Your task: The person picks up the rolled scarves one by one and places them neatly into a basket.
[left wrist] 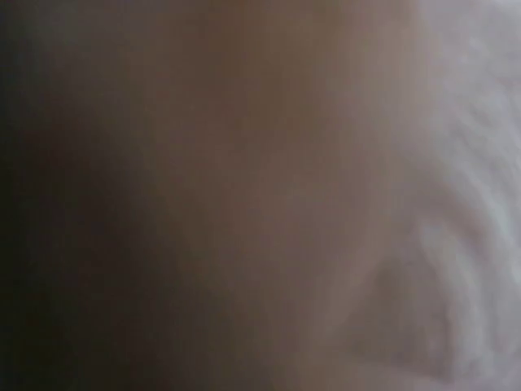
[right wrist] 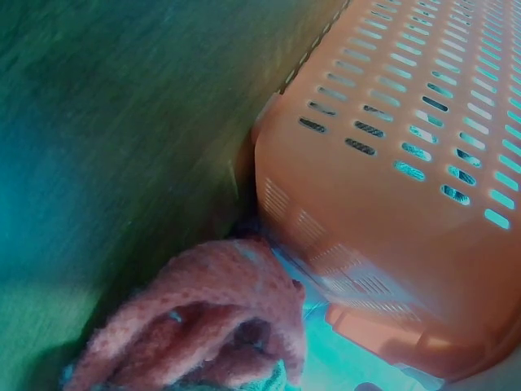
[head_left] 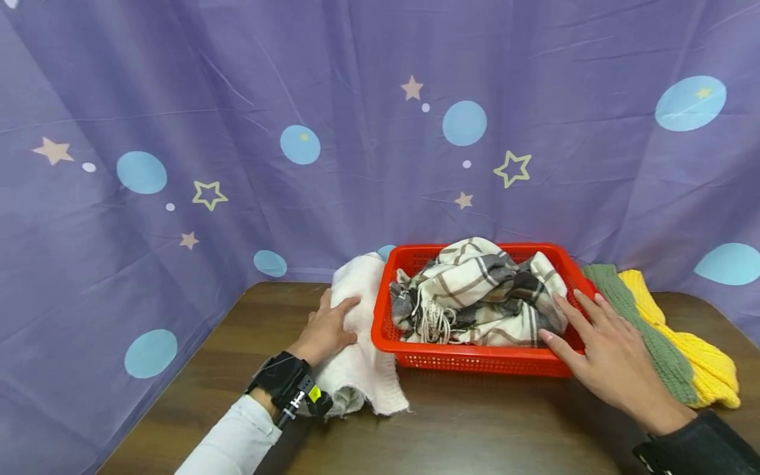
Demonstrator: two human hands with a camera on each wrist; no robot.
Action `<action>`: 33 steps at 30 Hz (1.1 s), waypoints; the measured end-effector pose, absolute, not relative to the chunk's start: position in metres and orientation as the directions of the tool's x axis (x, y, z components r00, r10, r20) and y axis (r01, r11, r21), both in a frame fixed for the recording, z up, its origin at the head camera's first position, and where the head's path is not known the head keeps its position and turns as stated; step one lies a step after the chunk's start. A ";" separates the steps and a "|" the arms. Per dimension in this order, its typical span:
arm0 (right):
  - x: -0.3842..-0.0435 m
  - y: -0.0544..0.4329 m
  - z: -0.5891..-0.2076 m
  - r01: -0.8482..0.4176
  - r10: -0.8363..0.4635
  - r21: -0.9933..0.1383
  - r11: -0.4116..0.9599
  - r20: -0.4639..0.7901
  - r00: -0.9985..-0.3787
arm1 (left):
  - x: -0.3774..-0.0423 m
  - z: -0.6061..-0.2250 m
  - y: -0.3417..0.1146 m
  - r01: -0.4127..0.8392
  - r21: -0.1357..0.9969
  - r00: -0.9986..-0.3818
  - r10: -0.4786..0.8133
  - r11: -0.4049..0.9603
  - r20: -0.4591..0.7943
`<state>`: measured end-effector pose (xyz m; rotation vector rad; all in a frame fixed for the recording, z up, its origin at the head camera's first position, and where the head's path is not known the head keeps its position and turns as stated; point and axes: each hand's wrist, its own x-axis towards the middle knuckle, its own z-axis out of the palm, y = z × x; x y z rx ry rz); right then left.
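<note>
L fingers (head_left: 346, 307) apart, prob. resting on white cloth (head_left: 361, 280), R fingers (head_left: 574, 318) spread over red basket (head_left: 475, 361) rim

The left wrist view is dim, blurred.

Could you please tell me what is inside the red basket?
The red basket holds a bunched plaid cloth with pale fringe. Anything beneath it is covered and cannot be seen; the right hand also hides part of the right side.
</note>
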<state>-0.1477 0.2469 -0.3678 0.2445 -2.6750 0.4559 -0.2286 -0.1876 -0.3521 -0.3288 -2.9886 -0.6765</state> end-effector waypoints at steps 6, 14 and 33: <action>-0.147 0.246 -0.367 -0.226 -0.096 -0.276 0.934 0.417 -0.904 | -0.227 -0.350 -0.201 0.196 0.407 -0.981 0.171 0.892 0.097; -0.147 0.245 -0.366 -0.218 -0.087 -0.280 0.935 0.414 -0.906 | -0.231 -0.350 -0.225 0.230 0.361 -0.972 0.197 0.904 0.125; -0.146 0.247 -0.367 -0.222 -0.093 -0.269 0.937 0.420 -0.903 | -0.209 -0.368 -0.225 0.011 0.332 -0.996 -0.020 0.943 0.089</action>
